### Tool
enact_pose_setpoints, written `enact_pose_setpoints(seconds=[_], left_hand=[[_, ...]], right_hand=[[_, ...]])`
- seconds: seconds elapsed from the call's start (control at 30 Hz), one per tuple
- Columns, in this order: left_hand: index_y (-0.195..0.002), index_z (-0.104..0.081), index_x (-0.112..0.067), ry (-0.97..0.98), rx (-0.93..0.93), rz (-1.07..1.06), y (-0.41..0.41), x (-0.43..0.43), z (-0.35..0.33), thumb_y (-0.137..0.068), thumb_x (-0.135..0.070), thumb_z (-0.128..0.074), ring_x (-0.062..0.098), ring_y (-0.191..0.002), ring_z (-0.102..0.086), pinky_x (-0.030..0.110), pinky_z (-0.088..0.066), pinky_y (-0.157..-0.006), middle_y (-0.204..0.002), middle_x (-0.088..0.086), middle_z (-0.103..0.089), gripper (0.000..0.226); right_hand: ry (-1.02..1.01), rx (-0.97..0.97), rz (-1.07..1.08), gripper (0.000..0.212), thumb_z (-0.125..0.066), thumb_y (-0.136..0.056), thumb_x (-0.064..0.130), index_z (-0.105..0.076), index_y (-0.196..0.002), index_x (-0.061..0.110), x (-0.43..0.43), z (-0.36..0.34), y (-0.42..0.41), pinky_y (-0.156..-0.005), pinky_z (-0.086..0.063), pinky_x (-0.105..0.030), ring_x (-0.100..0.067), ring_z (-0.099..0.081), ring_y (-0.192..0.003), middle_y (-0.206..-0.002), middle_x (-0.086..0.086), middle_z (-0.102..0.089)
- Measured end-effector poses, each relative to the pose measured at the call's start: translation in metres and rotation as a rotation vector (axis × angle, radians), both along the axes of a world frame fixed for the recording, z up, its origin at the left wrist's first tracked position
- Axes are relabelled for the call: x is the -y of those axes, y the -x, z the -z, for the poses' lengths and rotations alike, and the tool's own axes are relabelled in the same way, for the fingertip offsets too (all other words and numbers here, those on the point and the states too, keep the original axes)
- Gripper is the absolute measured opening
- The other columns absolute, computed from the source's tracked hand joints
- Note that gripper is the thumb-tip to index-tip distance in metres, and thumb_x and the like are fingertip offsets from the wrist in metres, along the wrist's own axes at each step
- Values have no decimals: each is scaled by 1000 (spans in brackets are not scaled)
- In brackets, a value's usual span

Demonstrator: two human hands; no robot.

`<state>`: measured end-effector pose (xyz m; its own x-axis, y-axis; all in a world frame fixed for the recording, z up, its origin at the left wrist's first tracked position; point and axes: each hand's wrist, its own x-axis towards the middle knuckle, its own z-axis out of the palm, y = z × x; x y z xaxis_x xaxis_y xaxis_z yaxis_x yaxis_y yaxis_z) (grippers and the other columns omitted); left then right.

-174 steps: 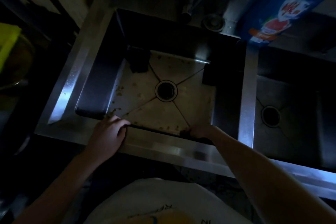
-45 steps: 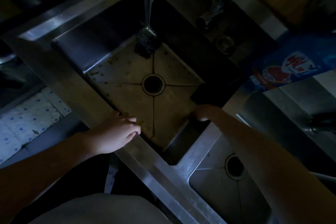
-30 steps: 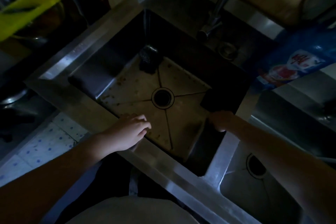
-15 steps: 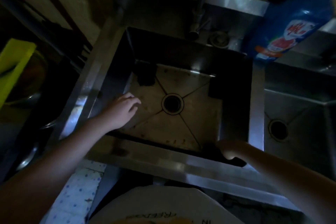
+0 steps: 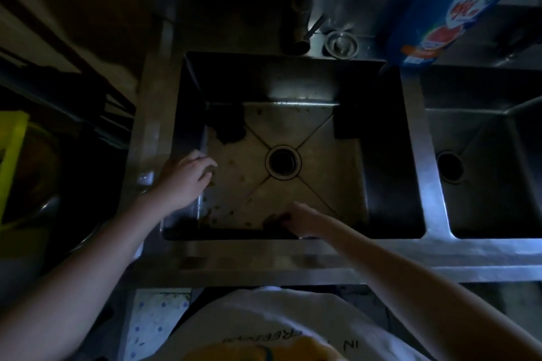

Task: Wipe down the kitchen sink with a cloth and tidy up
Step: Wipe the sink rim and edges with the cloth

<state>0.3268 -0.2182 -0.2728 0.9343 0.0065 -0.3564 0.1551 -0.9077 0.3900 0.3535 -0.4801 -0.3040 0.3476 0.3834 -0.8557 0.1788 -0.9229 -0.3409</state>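
The left sink basin [image 5: 384, 155] is stainless steel, and brown specks cover its floor around the round drain [image 5: 283, 162]. My left hand [image 5: 183, 177] rests on the basin's left wall with its fingers spread and nothing in it. My right hand [image 5: 303, 218] is down at the front of the basin floor, fingers curled over a small dark wad that looks like a cloth [image 5: 272, 217]; the dim light hides its shape. A dark pad [image 5: 227, 126] lies in the back left corner.
The tap [image 5: 302, 9] stands behind the basin beside a metal drain plug [image 5: 341, 44] and a blue detergent bottle [image 5: 448, 9]. A second basin [image 5: 484, 132] lies to the right. A yellow-green board [image 5: 11, 155] over a metal bowl sits at the left.
My right hand has moved left from the front right corner to the front middle of the basin floor. My left hand has shifted slightly along the left wall. The view has steadied.
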Motion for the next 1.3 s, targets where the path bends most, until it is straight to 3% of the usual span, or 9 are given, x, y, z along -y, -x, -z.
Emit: enact_pose_setpoints(seconds=[0.07, 0.2, 0.4, 0.53, 0.63, 0.87, 1.1, 1.2, 1.3], left_hand=[[-118, -59, -21, -20, -3, 11, 3, -7, 0, -93, -23, -50, 20, -108, -54, 33, -41, -88, -123, -2, -51, 27], [-116, -60, -18, -17, 0, 4, 9, -20, 2, -93, -20, -50, 22, -114, -50, 34, -39, -92, -127, 1, -48, 26], [-115, -62, -18, -77, 49, -11, 9, -34, 5, -88, -17, -57, 31, -130, -38, 44, -30, -108, -142, 9, -42, 27], [-121, -58, -18, -122, 87, 4, 6, -38, 5, -88, -18, -57, 32, -137, -29, 46, -24, -112, -150, 13, -30, 34], [-128, -53, -19, -146, 99, -3, 5, -44, 6, -90, -20, -54, 31, -138, -28, 45, -23, -112, -154, 10, -24, 38], [-140, -37, -18, -178, 109, 4, -10, -59, 5, -91, -19, -51, 30, -139, -25, 47, -27, -110, -154, 10, -21, 51], [-145, -26, -17, -218, 106, 54, -64, -80, 3, -93, -19, -46, 29, -142, -15, 51, -22, -111, -155, 11, -17, 56], [-145, -25, -17, -198, 107, 76, -92, -86, 4, -92, -18, -46, 29, -142, -15, 51, -20, -111, -155, 11, -16, 57], [-146, -22, -17, -201, 89, 85, -115, -91, 9, -93, -20, -46, 29, -142, -17, 50, -20, -110, -156, 11, -15, 58]], right_hand=[[-46, -1, 21, 34, -34, -102, 20, -55, -126, 6, -43, -7, 14, -71, -44, -21, -26, -59, -113, -126, -11, -60], [-133, 19, 26, 35, -40, -98, 19, -55, -125, 3, -87, -5, 27, -83, -47, -34, -32, -59, -112, -126, -17, -59], [-62, 4, 139, 33, -45, -97, 21, -59, -125, 8, -29, 3, 14, -90, -43, -30, -29, -56, -115, -125, -14, -60], [25, -17, 130, 30, -43, -100, 24, -62, -117, 7, -9, 10, 11, -70, -45, -27, -26, -64, -93, -113, -15, -66], [39, -6, 50, 28, -46, -98, 25, -61, -120, 15, -36, 7, 15, -67, -46, -24, -21, -64, -90, -111, -9, -67], [-315, -63, 33, 25, -52, -94, 19, -63, -115, 12, -127, -3, 34, -75, -42, -24, -23, -63, -99, -114, -11, -65], [-368, -103, 178, 33, -54, -92, 10, -59, -125, 8, -129, 7, 34, -95, -42, -26, -26, -56, -117, -128, -14, -59], [-394, -90, 377, 29, -57, -90, 1, -63, -118, -1, -119, 13, 31, -72, -40, -6, -18, -59, -87, -119, -25, -63], [-437, -81, 570, 21, -57, -87, -8, -64, -105, -15, -123, 25, 24, -59, -37, -3, 2, -53, -66, -106, -37, -63]])
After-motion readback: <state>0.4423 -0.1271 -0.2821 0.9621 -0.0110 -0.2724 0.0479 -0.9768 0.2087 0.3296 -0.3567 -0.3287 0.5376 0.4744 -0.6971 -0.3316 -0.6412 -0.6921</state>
